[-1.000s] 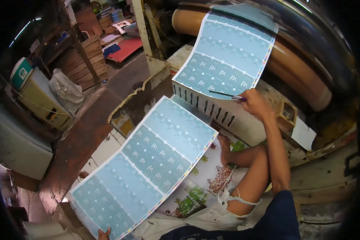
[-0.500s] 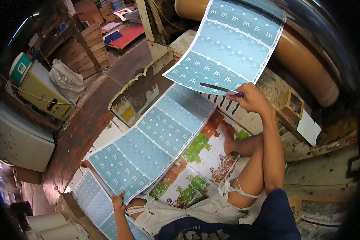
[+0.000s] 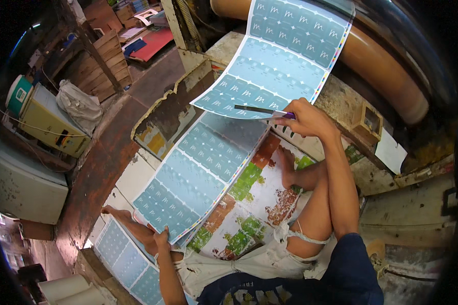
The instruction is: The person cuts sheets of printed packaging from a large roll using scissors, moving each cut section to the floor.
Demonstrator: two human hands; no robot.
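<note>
Fingers of the right hand (image 3: 310,121) grip a purple-handled blade (image 3: 253,109) at the near edge of the upper sheet (image 3: 285,63); the left hand (image 3: 161,238) pinches the near corner of the lower sheet (image 3: 191,175).

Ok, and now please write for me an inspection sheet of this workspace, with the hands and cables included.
Surface: patterned white, green and brown covering, worn and patchy.
Job's things: printed blue-green upper sheet hangs down in front of the brown roller; printed lower sheet runs beneath its near edge; purple-handled tool has its dark blade over the upper sheet.
Clutter: small wooden box and white card at right; another printed sheet at lower left.
Hands: right hand grips the tool; left hand holds the lower sheet's near end.
Cables: dark cable at lower right.
Surroundings: yellow cabinet, white sack and wooden planks at upper left.
</note>
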